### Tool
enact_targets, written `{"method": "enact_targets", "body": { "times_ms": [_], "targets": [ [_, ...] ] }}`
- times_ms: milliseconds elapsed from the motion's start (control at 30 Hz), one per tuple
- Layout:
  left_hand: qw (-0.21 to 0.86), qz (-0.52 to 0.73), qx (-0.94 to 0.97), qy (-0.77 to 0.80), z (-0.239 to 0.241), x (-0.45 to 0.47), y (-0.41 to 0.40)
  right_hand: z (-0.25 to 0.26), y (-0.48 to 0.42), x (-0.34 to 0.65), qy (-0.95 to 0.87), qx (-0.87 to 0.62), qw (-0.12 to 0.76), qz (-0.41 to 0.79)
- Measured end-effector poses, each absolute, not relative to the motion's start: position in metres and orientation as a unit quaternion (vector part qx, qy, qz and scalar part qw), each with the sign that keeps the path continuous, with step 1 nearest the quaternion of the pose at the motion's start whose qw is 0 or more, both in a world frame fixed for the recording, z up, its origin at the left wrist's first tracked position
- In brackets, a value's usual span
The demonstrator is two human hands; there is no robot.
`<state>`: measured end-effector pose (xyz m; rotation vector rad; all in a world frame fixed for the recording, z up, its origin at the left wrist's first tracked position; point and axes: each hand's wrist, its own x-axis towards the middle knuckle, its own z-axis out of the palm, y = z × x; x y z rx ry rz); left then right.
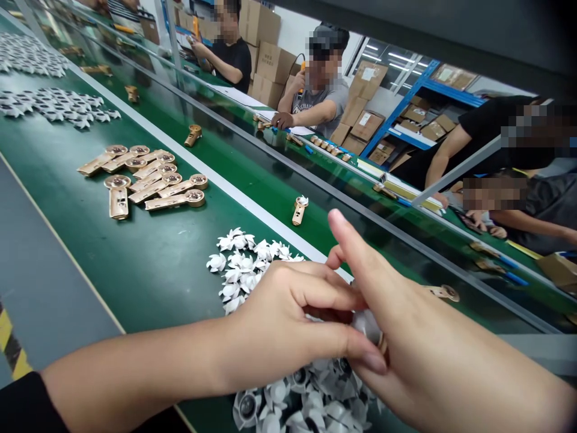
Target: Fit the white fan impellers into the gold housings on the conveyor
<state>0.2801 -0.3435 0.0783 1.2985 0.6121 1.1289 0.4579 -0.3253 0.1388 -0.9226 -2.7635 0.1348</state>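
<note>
Both my hands meet over the near part of the green bench. My left hand (302, 307) has its thumb and fingers closed around a small white fan impeller (366, 325). This piece is pressed close against the palm of my right hand (392, 300). My right thumb points up, stretched out, while the other fingers are mostly hidden. A thin gold edge (383, 346) shows beside the impeller, seemingly part of a gold fan housing held in my right hand. Loose white impellers (241, 264) lie beyond my left hand, and a pile of larger-looking ones (311, 403) lies below my hands.
Several gold fan housings (155, 180) lie grouped on the bench to the left. More white impellers (54, 102) are spread farther back. A gold housing with a white piece (300, 210) rests on the green conveyor belt (243, 174). Co-workers (322, 90) sit across the line.
</note>
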Motion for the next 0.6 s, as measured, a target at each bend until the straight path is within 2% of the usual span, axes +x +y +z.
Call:
{"method": "enact_targets", "body": {
  "times_ms": [100, 233, 333, 433, 600],
  "targets": [
    [0.574, 0.5, 0.592, 0.264, 0.078, 0.281, -0.345, 0.142, -0.324, 0.456, -0.941, -0.309, 0.108, 0.089],
    [0.547, 0.525, 0.565, 0.325, 0.083, 0.26, -0.334, 0.149, -0.295, 0.468, -0.894, -0.393, 0.171, 0.128],
    [0.395, 0.521, 0.585, 0.48, 0.087, 0.217, -0.315, 0.136, -0.251, 0.495, -0.797, -0.555, 0.23, 0.067],
    [0.256, 0.353, 0.663, 0.609, 0.086, 0.169, -0.293, 0.097, -0.209, 0.531, -0.721, -0.652, 0.23, 0.052],
    [0.251, 0.131, 0.751, 0.596, 0.071, 0.133, -0.272, 0.038, -0.174, 0.583, -0.682, -0.705, 0.173, 0.087]
  ]
}}
